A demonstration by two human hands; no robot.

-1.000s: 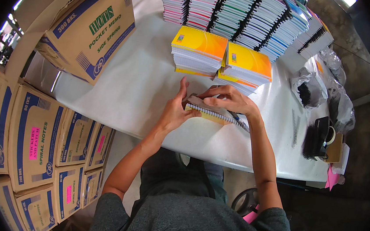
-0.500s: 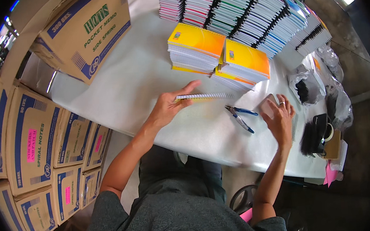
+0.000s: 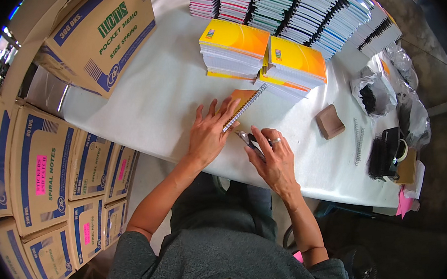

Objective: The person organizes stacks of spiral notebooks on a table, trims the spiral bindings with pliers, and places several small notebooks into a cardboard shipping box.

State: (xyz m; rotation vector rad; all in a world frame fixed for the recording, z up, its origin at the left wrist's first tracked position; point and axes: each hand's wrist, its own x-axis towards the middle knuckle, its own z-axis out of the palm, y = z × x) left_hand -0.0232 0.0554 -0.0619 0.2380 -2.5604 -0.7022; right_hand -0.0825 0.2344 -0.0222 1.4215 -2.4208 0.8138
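Note:
A small spiral notebook [image 3: 243, 98] with a yellow-orange cover lies slanted on the table, its coil side toward the right. Over its cover rests my left hand [image 3: 213, 132], fingers spread and holding it down near the lower end of the coil. My right hand [image 3: 274, 159] is closed round a pair of cutting pliers [image 3: 253, 143], whose jaws are at the lower end of the coil. Whether the jaws touch the wire I cannot tell. Beyond the notebook stand two stacks of yellow-orange notebooks [image 3: 234, 45].
A brown block [image 3: 330, 121] and loose wire coils [image 3: 359, 141] lie to the right, near a plastic bag [image 3: 374, 94] and a tape roll [image 3: 399, 159]. Tall rows of spiral notebooks [image 3: 286, 1] line the back. One carton [image 3: 100, 41] stands at the left; more cartons [image 3: 42, 168] are stacked below.
My right hand has left the brown block, moved left and picked up the pliers. My left hand has laid the notebook down, turning its coil from level to slanted.

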